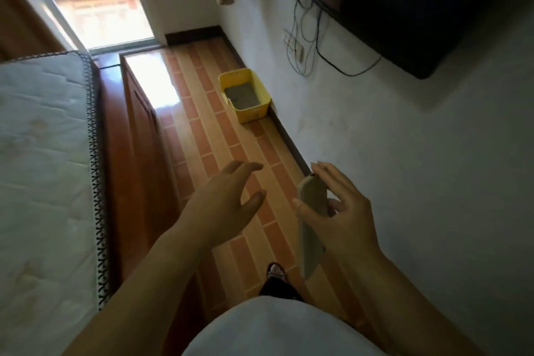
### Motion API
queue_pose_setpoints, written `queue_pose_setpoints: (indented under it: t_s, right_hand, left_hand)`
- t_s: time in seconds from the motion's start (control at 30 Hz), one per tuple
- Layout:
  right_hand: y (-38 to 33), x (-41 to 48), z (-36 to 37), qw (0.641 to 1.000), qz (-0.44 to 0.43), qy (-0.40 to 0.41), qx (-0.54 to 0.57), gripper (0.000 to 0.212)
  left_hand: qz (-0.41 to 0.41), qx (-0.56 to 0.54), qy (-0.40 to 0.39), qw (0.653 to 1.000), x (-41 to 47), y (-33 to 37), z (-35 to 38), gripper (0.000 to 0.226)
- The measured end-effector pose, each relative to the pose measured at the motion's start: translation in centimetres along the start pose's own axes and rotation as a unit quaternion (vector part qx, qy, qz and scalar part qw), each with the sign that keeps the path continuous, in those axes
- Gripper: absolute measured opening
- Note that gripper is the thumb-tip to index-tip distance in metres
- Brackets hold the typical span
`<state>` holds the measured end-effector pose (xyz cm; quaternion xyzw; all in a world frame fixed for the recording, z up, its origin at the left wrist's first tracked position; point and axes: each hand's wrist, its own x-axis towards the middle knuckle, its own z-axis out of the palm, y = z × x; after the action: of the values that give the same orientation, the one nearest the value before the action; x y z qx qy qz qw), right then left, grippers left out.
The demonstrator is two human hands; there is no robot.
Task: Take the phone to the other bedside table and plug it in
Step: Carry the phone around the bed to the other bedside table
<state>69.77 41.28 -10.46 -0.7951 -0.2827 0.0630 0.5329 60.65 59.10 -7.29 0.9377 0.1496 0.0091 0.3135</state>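
Note:
The phone, in a pale beige case, is held upright-tilted in my right hand, fingers wrapped around its edges. My left hand hovers to the left of it, fingers spread and holding nothing, a small gap away from the phone. Both hands are above the narrow tiled aisle between the bed and the wall. No bedside table or charger shows clearly in this view.
A mattress on a wooden bed frame fills the left. A yellow plastic bin stands on the floor by the wall. A wall-mounted TV with dangling cables and a socket is at upper right. A bright glass door lies ahead.

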Motion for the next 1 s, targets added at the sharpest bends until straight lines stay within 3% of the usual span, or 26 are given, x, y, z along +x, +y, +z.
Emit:
queue_pose_setpoints:
  t_s: [0.3, 0.57, 1.0]
  right_hand:
    - [0.5, 19.6, 4.3, 0.99, -0.099, -0.101, -0.02, 0.064]
    - [0.0, 32.9, 14.7, 0.977, -0.105, -0.183, 0.012, 0.064]
    - [-3.8, 57.2, 31.0, 0.982, -0.115, -0.148, 0.004, 0.07]
  left_hand:
    - [-0.054, -0.001, 0.13, 0.99, 13.4, -5.3, -5.2, 0.044]
    - [-0.117, -0.009, 0.18, 0.977, 22.3, -15.0, -11.1, 0.044]
    - [-0.127, 0.016, 0.182, 0.975, 41.6, -30.5, -27.4, 0.049]
